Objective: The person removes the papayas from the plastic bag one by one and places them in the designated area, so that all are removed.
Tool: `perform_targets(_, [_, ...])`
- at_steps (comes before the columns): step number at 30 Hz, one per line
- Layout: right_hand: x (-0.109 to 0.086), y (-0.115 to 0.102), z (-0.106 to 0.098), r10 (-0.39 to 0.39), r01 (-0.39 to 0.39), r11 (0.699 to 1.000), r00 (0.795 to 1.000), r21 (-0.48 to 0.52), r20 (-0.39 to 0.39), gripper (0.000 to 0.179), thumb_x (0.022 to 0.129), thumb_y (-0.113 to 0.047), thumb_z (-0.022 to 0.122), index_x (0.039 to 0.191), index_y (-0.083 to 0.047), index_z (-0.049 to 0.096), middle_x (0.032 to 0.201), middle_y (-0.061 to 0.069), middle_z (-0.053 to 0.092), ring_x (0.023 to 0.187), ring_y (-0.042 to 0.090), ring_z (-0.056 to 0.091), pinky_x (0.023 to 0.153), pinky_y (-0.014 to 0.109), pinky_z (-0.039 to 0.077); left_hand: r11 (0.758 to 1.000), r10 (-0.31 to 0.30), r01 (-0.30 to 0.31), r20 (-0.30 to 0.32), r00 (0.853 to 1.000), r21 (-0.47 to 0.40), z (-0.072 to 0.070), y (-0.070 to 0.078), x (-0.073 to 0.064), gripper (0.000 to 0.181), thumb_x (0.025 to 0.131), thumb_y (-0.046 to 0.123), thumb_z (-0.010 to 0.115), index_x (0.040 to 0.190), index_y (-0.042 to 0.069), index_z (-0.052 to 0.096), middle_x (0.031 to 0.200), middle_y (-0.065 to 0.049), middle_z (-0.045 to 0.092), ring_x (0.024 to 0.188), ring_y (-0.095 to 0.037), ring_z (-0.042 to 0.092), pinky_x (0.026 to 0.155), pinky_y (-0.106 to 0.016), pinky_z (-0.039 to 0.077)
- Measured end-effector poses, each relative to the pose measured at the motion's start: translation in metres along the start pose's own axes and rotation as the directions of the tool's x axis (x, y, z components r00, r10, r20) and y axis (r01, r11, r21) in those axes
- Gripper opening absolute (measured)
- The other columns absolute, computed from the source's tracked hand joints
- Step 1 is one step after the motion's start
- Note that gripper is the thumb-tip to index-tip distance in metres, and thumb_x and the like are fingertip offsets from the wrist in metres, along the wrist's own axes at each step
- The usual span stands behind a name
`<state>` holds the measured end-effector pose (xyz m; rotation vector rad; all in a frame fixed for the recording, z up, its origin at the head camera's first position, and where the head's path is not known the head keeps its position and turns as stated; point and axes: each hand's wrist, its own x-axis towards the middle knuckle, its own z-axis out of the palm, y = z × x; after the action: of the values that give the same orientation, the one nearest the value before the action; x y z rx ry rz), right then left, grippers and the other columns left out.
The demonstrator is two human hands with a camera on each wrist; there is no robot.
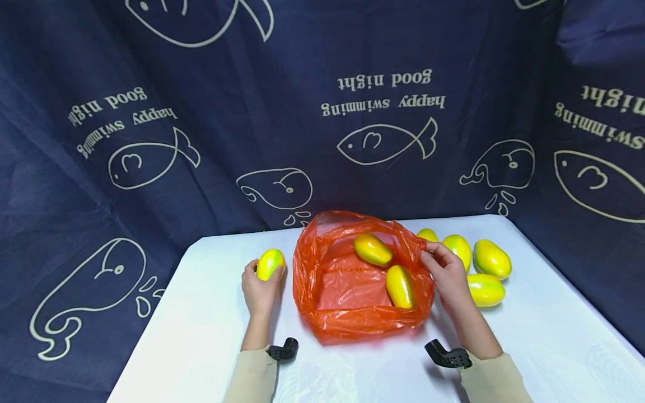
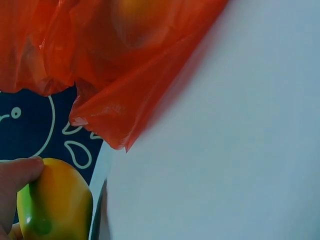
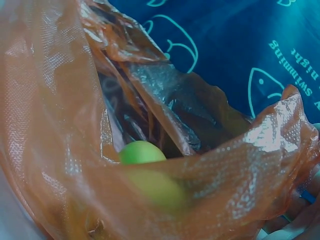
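My left hand (image 1: 260,290) grips a yellow-green mango (image 1: 271,264) at the left of the table, beside a red plastic bag (image 1: 347,324). In the left wrist view, the thumb lies over the top of that mango (image 2: 57,200). The bag stands with its mouth open, and two mangoes lie inside, one toward the back (image 1: 373,249) and one at the right (image 1: 400,286). My right hand (image 1: 450,276) pinches the bag's right rim. In the right wrist view, the bag (image 3: 50,125) hides part of a mango (image 3: 142,152), and only a little of the hand shows.
Several loose mangoes (image 1: 492,260) lie right of the bag, close by my right hand; one is partly hidden behind the bag. The white table (image 1: 201,313) ends at a dark blue curtain (image 1: 282,112) printed with fish and whales.
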<state>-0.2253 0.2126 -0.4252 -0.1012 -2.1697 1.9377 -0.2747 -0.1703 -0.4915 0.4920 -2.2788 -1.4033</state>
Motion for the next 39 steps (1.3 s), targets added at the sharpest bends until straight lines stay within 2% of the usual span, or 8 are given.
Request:
perform_targets(6, [0.0,0.0,0.001,-0.002,0.002,1.0,1.0,-0.007,-0.002,0.031,0.101,-0.029,0.058,0.124,-0.009,0.061,0.11,-0.014,0.058,0.104,0.011,0.052,0.084,0.01,0.053,0.999,-0.004,0.003,0.008,1.0,0.037,0.002,-0.002,-0.001,0.073,0.084,0.032,0.077,0.141,0.001,0.044,0.134,-0.023,0.049,0.122,-0.038,0.049,0.102,-0.055,0.042])
perform_targets(12, [0.0,0.0,0.001,-0.009,0.009,1.0,1.0,-0.008,0.002,0.029,0.101,-0.029,0.058,0.122,-0.009,0.061,0.109,-0.014,0.058,0.104,0.01,0.052,0.084,0.01,0.053,0.997,-0.007,0.008,-0.009,1.0,0.075,0.003,-0.001,-0.002,0.073,0.083,0.033,0.078,0.141,0.002,0.045,0.132,-0.023,0.05,0.121,-0.038,0.049,0.101,-0.055,0.042])
perform_targets(21, [0.0,-0.001,0.001,-0.009,0.009,1.0,1.0,0.002,0.006,0.029,0.101,-0.027,0.058,0.121,-0.006,0.061,0.107,-0.015,0.059,0.102,0.01,0.052,0.083,0.01,0.053,0.998,-0.024,0.025,-0.02,1.0,0.058,0.002,0.003,-0.003,0.082,0.082,0.033,0.078,0.147,0.005,0.038,0.138,-0.023,0.046,0.128,-0.039,0.044,0.105,-0.058,0.039])
perform_targets(27, [0.0,-0.001,0.002,-0.013,0.013,1.0,1.0,-0.003,0.004,0.029,0.101,-0.027,0.057,0.122,-0.007,0.061,0.109,-0.013,0.059,0.104,0.011,0.052,0.083,0.01,0.053,0.998,-0.03,0.032,-0.023,0.999,0.062,0.003,0.004,-0.003,0.082,0.082,0.034,0.078,0.148,0.006,0.037,0.139,-0.023,0.044,0.126,-0.039,0.044,0.104,-0.057,0.039])
perform_targets(31, [0.0,0.0,0.002,-0.015,0.015,1.0,1.0,-0.005,0.002,0.031,0.101,-0.027,0.058,0.123,-0.006,0.06,0.109,-0.013,0.059,0.104,0.011,0.052,0.083,0.01,0.053,0.998,-0.017,0.019,-0.044,0.999,0.055,0.003,0.003,-0.004,0.081,0.081,0.033,0.079,0.146,0.006,0.038,0.147,-0.023,0.036,0.133,-0.041,0.038,0.108,-0.058,0.036])
perform_targets(35, [-0.001,-0.001,0.001,-0.015,0.015,1.0,1.0,-0.011,0.001,0.031,0.101,-0.027,0.058,0.124,-0.006,0.06,0.109,-0.014,0.059,0.104,0.01,0.053,0.084,0.01,0.053,0.999,-0.001,0.005,-0.097,0.995,0.039,0.002,0.005,-0.004,0.081,0.079,0.033,0.08,0.145,0.007,0.039,0.157,-0.02,0.02,0.142,-0.043,0.027,0.113,-0.059,0.03])
perform_targets(39, [-0.001,-0.002,0.001,-0.012,0.012,1.0,1.0,-0.011,-0.001,0.03,0.101,-0.027,0.057,0.123,-0.007,0.06,0.109,-0.014,0.059,0.104,0.01,0.053,0.084,0.01,0.053,1.0,0.027,-0.026,-0.151,0.988,0.009,0.002,0.013,-0.006,0.078,0.08,0.03,0.08,0.144,0.009,0.04,0.161,-0.015,0.014,0.146,-0.041,0.023,0.114,-0.059,0.028])
